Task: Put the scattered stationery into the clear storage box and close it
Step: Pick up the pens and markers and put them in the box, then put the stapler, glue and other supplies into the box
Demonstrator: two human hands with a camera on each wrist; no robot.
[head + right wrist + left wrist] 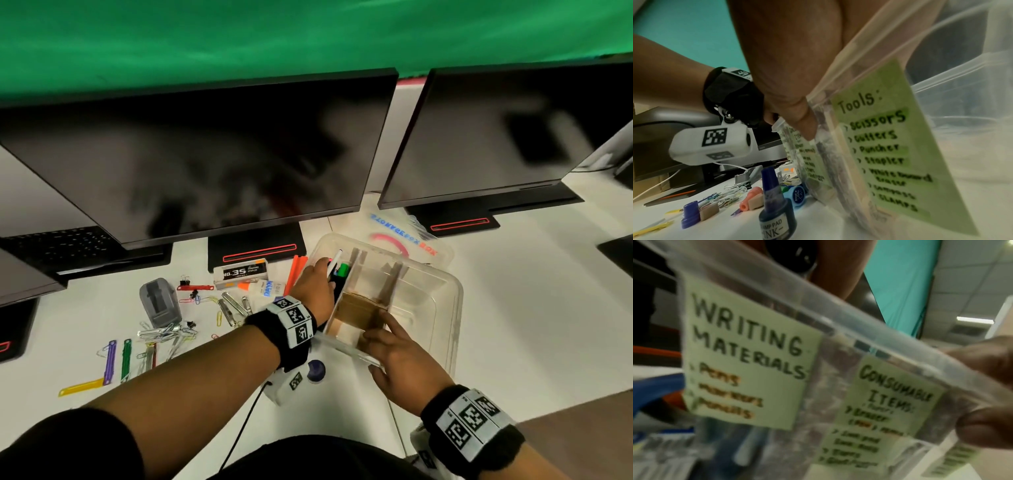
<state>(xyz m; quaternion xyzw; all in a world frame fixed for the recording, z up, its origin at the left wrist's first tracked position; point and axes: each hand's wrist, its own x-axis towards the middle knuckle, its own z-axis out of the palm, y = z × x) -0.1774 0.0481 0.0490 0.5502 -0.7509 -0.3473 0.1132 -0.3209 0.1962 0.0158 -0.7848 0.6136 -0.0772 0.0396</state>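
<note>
The left hand (317, 286) reached into the clear plastic storage box (442, 308), fingers gripping a white pen (335, 263); the right hand (399, 363) gripped its near rim, thumb outside.

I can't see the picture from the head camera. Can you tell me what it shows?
A person's left hand lowers pens into the left section of a clear storage box on a white desk while the right hand holds the box's near edge. Paper clips, a staple box and other stationery lie to the left, below two dark monitors.
</note>
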